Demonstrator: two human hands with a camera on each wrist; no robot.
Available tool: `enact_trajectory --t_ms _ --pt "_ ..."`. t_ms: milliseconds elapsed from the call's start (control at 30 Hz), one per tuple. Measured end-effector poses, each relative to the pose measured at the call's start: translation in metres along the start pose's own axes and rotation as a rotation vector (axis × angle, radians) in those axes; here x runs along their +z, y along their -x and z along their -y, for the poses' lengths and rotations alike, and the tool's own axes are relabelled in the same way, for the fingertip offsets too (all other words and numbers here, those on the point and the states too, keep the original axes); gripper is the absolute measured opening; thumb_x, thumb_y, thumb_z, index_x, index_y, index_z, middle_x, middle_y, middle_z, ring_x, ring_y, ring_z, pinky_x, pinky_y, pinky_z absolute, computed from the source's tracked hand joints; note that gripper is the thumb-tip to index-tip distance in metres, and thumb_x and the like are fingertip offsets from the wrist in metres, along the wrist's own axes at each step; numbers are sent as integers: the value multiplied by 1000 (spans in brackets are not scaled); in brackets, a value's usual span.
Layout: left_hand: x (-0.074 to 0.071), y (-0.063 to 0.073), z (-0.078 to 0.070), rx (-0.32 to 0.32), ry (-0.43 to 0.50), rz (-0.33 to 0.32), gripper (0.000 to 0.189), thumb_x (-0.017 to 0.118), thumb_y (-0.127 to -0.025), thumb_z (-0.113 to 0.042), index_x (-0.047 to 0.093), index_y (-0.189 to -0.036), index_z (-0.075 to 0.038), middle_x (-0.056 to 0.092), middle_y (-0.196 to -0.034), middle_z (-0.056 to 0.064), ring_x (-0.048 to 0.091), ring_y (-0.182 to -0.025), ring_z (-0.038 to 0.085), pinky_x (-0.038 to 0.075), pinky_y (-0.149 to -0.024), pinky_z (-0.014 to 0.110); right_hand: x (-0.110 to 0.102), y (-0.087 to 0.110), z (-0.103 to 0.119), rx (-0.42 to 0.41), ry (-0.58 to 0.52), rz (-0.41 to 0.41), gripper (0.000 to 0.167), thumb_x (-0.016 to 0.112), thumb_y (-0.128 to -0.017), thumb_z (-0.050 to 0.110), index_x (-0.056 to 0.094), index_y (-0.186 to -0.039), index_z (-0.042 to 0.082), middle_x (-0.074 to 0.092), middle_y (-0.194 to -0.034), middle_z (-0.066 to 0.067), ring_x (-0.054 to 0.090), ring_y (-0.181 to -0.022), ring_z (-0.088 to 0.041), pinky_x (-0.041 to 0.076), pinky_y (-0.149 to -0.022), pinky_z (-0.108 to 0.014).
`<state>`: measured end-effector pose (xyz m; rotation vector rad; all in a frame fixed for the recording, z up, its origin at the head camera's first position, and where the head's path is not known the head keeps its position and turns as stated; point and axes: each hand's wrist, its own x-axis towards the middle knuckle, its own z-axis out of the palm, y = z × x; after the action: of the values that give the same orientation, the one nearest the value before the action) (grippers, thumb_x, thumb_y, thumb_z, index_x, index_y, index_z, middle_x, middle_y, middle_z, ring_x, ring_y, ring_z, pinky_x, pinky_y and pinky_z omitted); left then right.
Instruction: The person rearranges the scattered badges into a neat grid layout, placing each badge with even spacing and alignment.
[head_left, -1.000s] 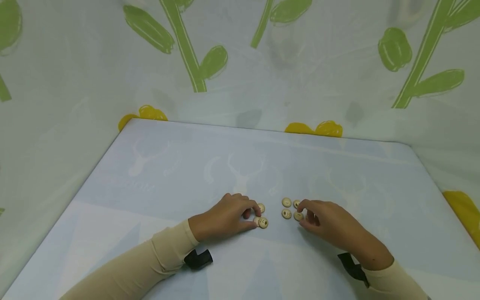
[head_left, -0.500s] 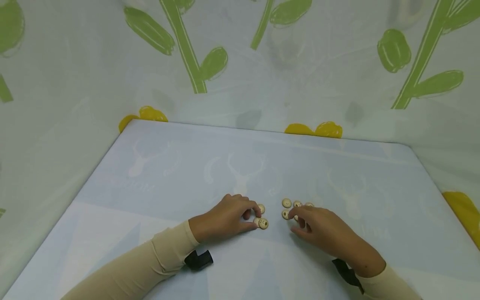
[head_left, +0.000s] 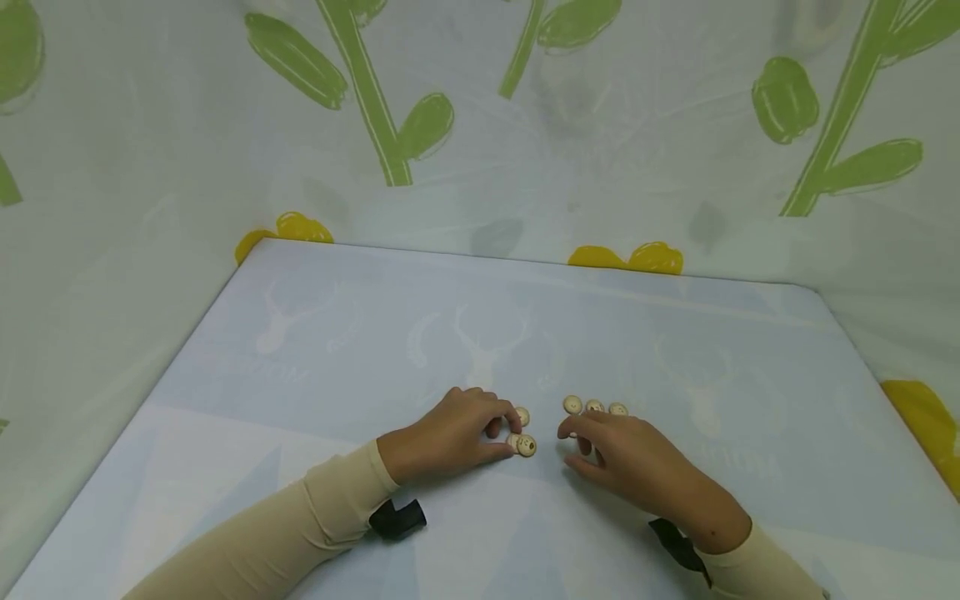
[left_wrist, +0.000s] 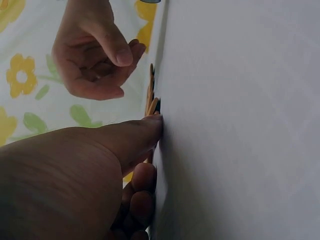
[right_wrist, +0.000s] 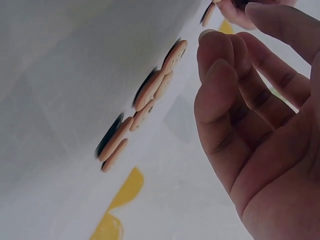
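The right hand (head_left: pixel 626 454) has moved left and now hides most of the near row of discs (right_wrist: pixel 148 91), just beside the far row of discs (head_left: pixel 595 407); the work seems to be at their left end. Its fingers bend loosely, thumb apart, nothing visibly held. The left hand (head_left: pixel 463 429), partly blocking the view, probably pinches the lower disc (head_left: pixel 513 444), overlapped by the upper disc (head_left: pixel 527 447).

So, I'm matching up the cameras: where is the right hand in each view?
Head: right hand right of centre, lower half.
Left wrist: right hand at upper left.
Right wrist: right hand, large, along the right side.
Shared landmark: left hand, only partly seen at the top in right wrist.
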<state>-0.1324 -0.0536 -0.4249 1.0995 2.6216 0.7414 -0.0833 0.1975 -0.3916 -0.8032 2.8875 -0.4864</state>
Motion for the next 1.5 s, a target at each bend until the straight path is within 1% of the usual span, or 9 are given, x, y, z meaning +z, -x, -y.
enact_trajectory --t_ms 167,367,467,633,800,900,1100,1333,1500 --pt "0 0 0 1 2 0 18 77 -89 -33 70 -104 -25 55 -78 -11 47 -78 5 35 -81 32 2 -4 1 -25 20 -19 21 79 -85 21 69 -103 21 55 -77 14 40 -61 5 39 -58 -19" --pt "-1 1 0 -7 -3 14 19 77 -89 -32 70 -105 -25 55 -78 -11 47 -79 5 35 -82 32 5 -8 3 -28 43 -15 23 81 -84 22 72 -105 21 57 -77 14 41 -60 5 40 -59 -20" --pt "-2 2 0 -13 4 20 20 76 -89 -33 70 -106 -25 55 -79 -12 47 -80 5 35 -83 33 5 -12 6 -33 70 -16 25 81 -83 24 73 -106 21 58 -77 15 41 -60 5 39 -60 -20" --pt "-4 3 0 -11 3 16 19 76 -90 -33 70 -106 -25 55 -79 -11 47 -79 5 36 -83 33 4 -17 10 -73 104 -37 23 82 -82 24 76 -104 23 59 -80 14 42 -60 5 35 -60 -21" --pt "-3 3 1 -6 -10 13 20 75 -90 -35 70 -106 -25 55 -79 -11 47 -78 5 36 -81 33 5 -22 15 -104 101 -44 22 82 -82 23 76 -103 24 61 -81 13 45 -63 3 34 -57 -19" --pt "-3 3 1 2 -14 11 20 75 -90 -36 70 -106 -25 55 -79 -11 47 -79 5 36 -81 32 6 -24 18 -111 93 -41 21 82 -83 22 77 -103 24 62 -82 14 48 -67 1 36 -59 -20" --pt "-2 2 1 21 -15 12 20 76 -89 -34 70 -106 -24 55 -78 -10 46 -78 5 36 -80 31 9 -27 20 -118 55 9 21 80 -84 20 77 -105 21 66 -86 10 56 -69 0 44 -60 -19" --pt "-3 2 0 18 -17 7 20 76 -90 -34 70 -106 -24 54 -78 -12 47 -79 4 37 -82 32 13 -29 19 -160 8 24 21 81 -83 16 76 -102 25 66 -87 9 49 -61 4 42 -55 -17" --pt "-3 2 0 5 -16 10 20 75 -90 -35 70 -106 -25 54 -78 -12 47 -80 4 38 -84 34 14 -30 19 -177 22 9 22 82 -82 16 76 -101 26 67 -86 9 56 -66 2 44 -57 -17"
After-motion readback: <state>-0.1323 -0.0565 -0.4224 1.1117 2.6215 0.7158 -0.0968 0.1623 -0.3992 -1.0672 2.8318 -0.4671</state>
